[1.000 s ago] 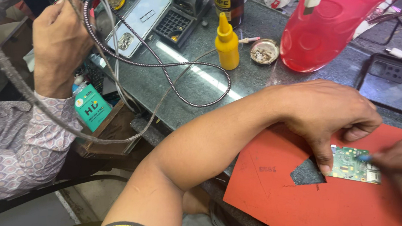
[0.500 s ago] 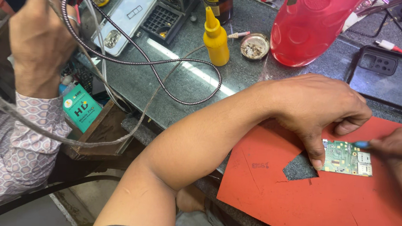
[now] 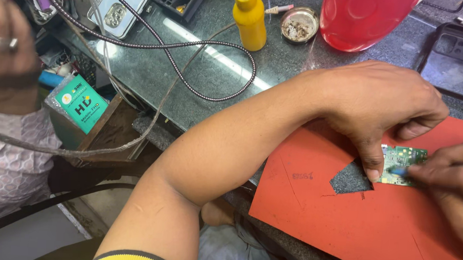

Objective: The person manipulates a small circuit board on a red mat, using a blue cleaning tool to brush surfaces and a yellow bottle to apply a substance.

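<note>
The left hand point(image 3: 379, 106) reaches across the red mat point(image 3: 378, 229), which lies on the near edge of the counter point(image 3: 236, 64). Its fingers point(image 3: 371, 157) are curled down, and one fingertip presses the left edge of the small green circuit board point(image 3: 402, 164), pinning it flat on the mat. The right hand point(image 3: 458, 183) enters from the right edge, fingers closed in a pinch on a thin blue-tipped tool point(image 3: 399, 172) whose tip rests on the board. A dark cut-out in the mat lies just left of the board.

Farther back on the counter stand a yellow squeeze bottle point(image 3: 250, 17), a small round tin point(image 3: 299, 24) and a red translucent container point(image 3: 367, 17). A braided cable point(image 3: 194, 47) loops across the counter. A dark phone case point(image 3: 460, 57) lies at right. At far left, another person's hand point(image 3: 3, 54) is raised, blurred.
</note>
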